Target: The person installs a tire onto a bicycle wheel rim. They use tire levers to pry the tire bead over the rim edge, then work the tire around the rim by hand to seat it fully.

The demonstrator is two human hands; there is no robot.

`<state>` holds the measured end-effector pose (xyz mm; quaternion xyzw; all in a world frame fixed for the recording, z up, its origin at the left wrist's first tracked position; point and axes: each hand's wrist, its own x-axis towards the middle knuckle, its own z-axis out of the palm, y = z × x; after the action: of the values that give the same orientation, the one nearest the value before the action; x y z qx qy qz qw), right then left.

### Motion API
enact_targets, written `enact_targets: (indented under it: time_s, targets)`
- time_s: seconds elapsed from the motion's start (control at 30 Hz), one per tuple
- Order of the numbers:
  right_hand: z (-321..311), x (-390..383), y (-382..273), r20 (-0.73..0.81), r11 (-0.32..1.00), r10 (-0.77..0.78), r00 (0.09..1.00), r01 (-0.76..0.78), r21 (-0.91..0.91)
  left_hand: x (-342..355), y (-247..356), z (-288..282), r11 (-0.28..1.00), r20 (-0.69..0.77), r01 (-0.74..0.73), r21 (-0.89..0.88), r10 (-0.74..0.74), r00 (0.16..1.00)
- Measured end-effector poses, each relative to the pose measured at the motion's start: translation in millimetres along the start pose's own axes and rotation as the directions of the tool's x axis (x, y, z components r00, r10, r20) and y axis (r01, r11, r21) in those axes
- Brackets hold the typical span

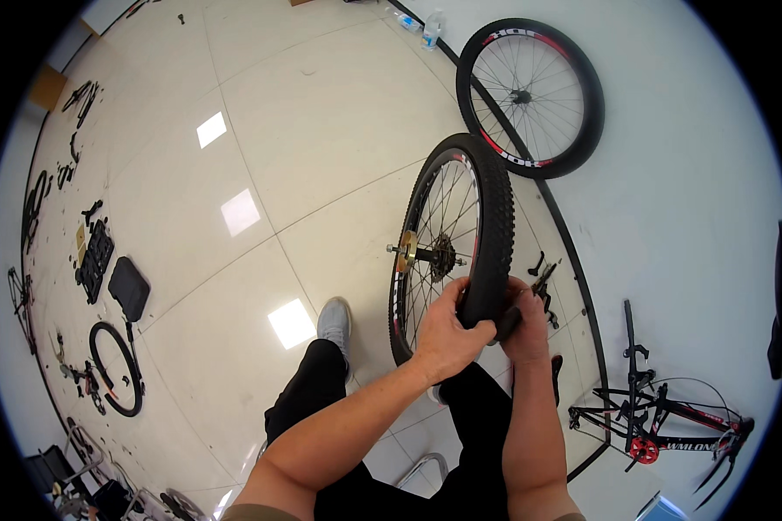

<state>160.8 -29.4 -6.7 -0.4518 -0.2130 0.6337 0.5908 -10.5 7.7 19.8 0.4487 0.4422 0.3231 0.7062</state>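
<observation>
While both hands, left hand [444, 334] and right hand [525, 326], clamp the tyre [493, 227] on the upright wheel [439, 252], seating looks unfinished; the lower bead likely remains.

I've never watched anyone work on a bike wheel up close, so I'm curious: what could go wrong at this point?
Both the left hand and right hand grip the knobby tyre at one spot; fingers might get pinched against the rim. The wheel stands upright with only that hold, so it could tip or roll. Small black tools lie on the floor close behind it, where the wheel or a foot could catch them.
</observation>
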Motion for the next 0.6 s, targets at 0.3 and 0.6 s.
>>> enact_targets:
  time_s: [0.3,0.6]
  targets:
    - [13.5,-1.5,-3.7,-0.022,0.996,0.075,0.997,-0.076,-0.043,-15.4,-2.3,8.5,0.992,-0.02,0.059,0.112,-0.057,0.998]
    - [13.9,5.2,0.9,0.005,0.992,0.021,1.0,-0.02,-0.123,-19.6,-9.9,13.5,0.958,-0.042,0.093,0.27,-0.085,0.995]
